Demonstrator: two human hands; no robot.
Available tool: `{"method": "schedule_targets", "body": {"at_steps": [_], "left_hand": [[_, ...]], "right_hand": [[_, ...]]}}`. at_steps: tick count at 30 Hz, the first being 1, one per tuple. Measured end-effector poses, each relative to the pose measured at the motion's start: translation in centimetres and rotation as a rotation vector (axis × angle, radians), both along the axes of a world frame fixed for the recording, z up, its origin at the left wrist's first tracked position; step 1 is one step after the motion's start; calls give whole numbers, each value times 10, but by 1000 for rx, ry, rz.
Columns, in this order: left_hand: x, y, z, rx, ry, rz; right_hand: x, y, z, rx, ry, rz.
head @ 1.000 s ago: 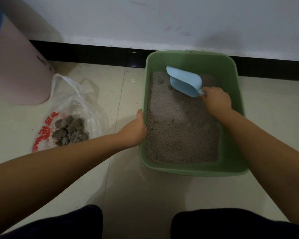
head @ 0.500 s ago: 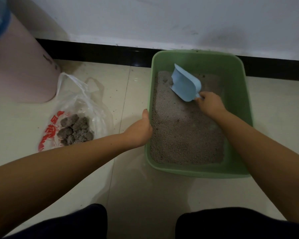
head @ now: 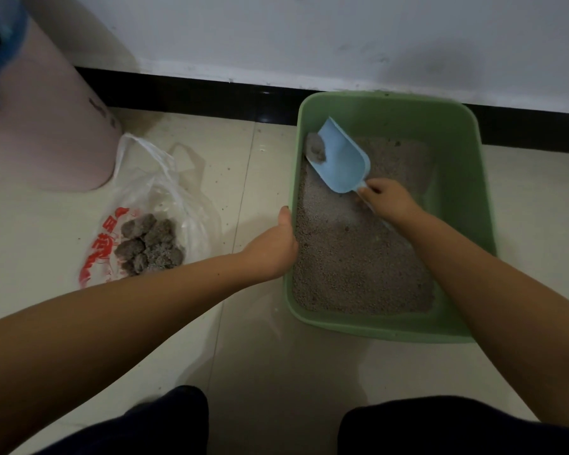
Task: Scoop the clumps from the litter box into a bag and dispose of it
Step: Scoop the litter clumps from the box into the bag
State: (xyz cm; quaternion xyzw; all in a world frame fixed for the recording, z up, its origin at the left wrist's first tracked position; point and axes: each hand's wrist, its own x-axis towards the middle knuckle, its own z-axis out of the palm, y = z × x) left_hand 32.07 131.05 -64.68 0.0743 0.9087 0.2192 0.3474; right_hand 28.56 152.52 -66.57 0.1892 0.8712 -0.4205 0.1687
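A green litter box [head: 473,178] filled with grey litter stands on the floor by the wall. My right hand [head: 388,200] grips the handle of a light blue scoop [head: 342,159], whose mouth points to the box's far left corner. A grey clump [head: 316,149] lies at the scoop's mouth, against the left wall. My left hand [head: 273,244] grips the box's left rim. To the left on the floor lies a clear plastic bag [head: 165,198] with red print, holding several dark clumps [head: 150,244].
A pink bin [head: 46,126] stands at the far left next to the bag. A white wall with a black baseboard [head: 194,93] runs behind the box. My knees in dark trousers [head: 457,428] are at the bottom edge. Cream floor tiles lie around.
The scoop has swung left toward the box's far left corner and a grey clump now shows at its mouth. My left hand stays on the rim.
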Motion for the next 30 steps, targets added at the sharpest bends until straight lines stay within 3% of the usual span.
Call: {"method": "schedule_targets", "body": {"at_steps": [7,15,19,24,30], "left_hand": [[-2,0,4,74,9,41],[-1,1,5,26,-42,14],[-3,-3,8,34,-44,-12],[-11,-47,11,36,196,-41],[-27,-176,11,-250,435,175]], "right_hand": [[51,4,5,-222,-31,-56],[78,13,16,-229,-100,-19],[82,13,37,-141,-42,-55],[80,5,81,-40,137,-2],[58,-55,131,77,137,299]]}}
